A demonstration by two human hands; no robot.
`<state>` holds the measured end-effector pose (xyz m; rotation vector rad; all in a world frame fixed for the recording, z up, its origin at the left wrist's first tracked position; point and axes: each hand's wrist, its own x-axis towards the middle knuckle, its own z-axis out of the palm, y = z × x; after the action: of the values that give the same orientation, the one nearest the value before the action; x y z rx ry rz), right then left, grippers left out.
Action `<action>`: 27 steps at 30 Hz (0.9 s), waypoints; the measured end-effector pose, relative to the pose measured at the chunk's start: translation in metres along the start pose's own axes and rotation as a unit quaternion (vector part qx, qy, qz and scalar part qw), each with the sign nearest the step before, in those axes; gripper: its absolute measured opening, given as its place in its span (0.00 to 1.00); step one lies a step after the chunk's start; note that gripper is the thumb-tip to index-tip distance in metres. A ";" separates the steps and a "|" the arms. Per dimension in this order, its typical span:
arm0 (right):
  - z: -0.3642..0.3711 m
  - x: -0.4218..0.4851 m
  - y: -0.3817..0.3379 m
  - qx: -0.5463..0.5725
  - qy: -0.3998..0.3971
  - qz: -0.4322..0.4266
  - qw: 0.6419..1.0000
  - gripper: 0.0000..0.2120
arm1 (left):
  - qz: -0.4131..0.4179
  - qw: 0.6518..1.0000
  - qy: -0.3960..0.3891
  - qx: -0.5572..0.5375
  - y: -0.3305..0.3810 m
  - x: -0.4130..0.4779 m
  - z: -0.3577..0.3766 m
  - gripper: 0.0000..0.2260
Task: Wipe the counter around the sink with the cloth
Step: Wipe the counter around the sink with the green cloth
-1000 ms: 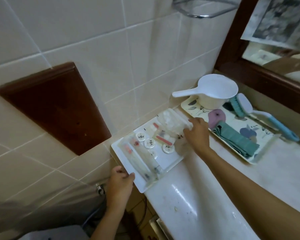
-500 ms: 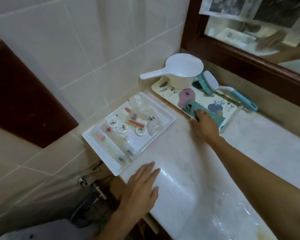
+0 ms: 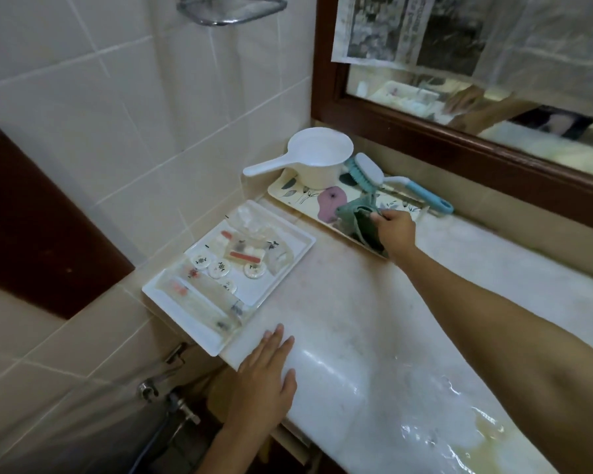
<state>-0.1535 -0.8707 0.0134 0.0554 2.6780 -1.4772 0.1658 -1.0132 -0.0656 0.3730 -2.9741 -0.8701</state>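
Note:
The green cloth (image 3: 358, 218) hangs crumpled just above the flowered tray (image 3: 300, 195), pinched in my right hand (image 3: 396, 230). My left hand (image 3: 266, 381) lies flat, fingers spread, on the near left corner of the pale marble counter (image 3: 350, 302). The counter's near part is wet and shiny. No sink shows in this view.
A white tray of small toiletries (image 3: 274, 283) sits at the counter's left end, overhanging the edge. On the flowered tray stand a white dipper (image 3: 317, 159) and a blue scrubbing brush (image 3: 391, 181). A wood-framed mirror (image 3: 459, 145) runs along the back. Pipes (image 3: 172, 401) are below left.
My left hand let go of the white tray and came to rest flat on the counter. My right hand moved from the white tray to the green cloth and lifted it off the flowered tray.

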 end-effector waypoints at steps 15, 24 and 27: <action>-0.176 -0.234 0.097 0.086 0.220 0.115 0.965 0.13 | 0.020 0.999 -0.038 0.023 -0.007 -0.009 -0.009 0.31; -0.189 -0.232 0.142 -0.276 0.136 0.018 0.951 0.14 | 0.058 0.995 -0.009 -0.081 0.025 -0.013 0.007 0.13; -0.176 -0.225 0.164 -0.385 0.008 0.090 0.919 0.24 | 0.116 0.984 0.007 -0.137 0.046 -0.023 0.008 0.13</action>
<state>0.0732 -0.6321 -0.0110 0.2477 2.9523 -0.3078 0.1773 -0.9661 -0.0473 0.0224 -2.7548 -1.2148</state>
